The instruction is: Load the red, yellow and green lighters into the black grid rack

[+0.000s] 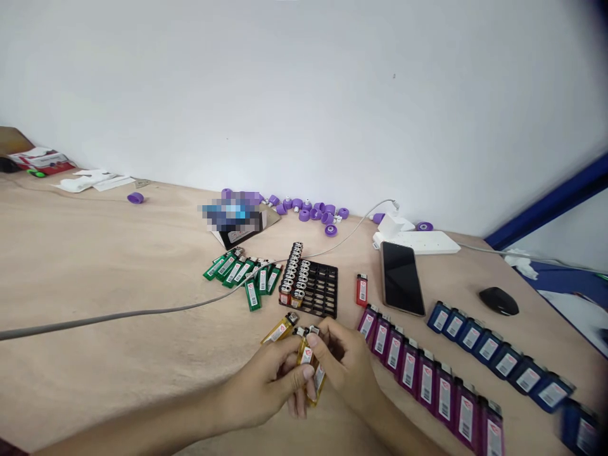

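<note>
"What's in the hands?"

"Some yellow lighters [308,364], bunched together. I can't count them exactly. The left hand [266,386] and the right hand [344,367] are both closed around them, pinching from either side."

"Anything right beside them?"

"One more yellow lighter [281,328] lies on the desk [95,266], just past the left hand."

"And further out?"

"Straight ahead of the hands sits a black rack [319,297], with a row of lighters [292,272] packed into its left side. Ahead and to the left is a loose bunch of green lighters [242,275]. To the right are a red lighter [361,290], a phone [401,277], and long rows of purple lighters [408,373] and blue lighters [503,358]."
</note>
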`<action>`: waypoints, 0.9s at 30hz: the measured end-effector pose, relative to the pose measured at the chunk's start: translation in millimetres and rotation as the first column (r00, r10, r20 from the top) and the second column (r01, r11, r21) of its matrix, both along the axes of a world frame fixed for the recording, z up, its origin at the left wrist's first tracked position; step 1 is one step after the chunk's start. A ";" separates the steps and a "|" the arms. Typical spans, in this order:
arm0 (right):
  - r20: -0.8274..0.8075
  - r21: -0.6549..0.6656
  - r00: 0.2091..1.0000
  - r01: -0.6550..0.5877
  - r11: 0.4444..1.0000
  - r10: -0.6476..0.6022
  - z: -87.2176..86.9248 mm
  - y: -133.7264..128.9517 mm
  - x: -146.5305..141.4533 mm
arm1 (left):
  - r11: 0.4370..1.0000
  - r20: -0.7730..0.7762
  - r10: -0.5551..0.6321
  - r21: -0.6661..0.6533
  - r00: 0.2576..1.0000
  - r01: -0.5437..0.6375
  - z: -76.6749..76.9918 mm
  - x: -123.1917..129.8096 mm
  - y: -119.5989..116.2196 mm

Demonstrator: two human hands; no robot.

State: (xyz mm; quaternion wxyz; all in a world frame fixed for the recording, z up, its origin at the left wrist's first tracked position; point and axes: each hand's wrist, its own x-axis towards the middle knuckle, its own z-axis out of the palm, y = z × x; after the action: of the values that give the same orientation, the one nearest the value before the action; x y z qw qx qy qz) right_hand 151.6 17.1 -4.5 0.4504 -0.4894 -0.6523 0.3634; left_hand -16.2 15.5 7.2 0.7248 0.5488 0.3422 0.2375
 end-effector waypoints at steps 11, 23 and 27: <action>-0.275 -0.147 0.948 0.124 0.981 -0.161 3.5 12.3 6.3 | 0.999 0.006 0.005 -0.038 1.000 -0.005 1.4 -1.3 -3.2; -0.044 0.113 0.948 0.319 0.941 -0.316 28.2 112.5 26.5 | 1.000 -0.032 -0.019 0.005 0.999 0.019 3.3 -0.4 -4.7; 0.071 0.140 0.971 0.217 0.966 -0.228 24.4 127.6 13.9 | 1.000 -0.032 -0.012 -0.010 0.999 0.012 0.3 -0.9 -4.5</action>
State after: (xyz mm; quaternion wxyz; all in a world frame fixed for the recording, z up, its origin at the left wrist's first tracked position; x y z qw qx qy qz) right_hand 165.5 144.8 19.8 0.4909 -0.5441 -0.6348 0.2453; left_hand -17.0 11.0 7.5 0.7233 0.5511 0.3514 0.2227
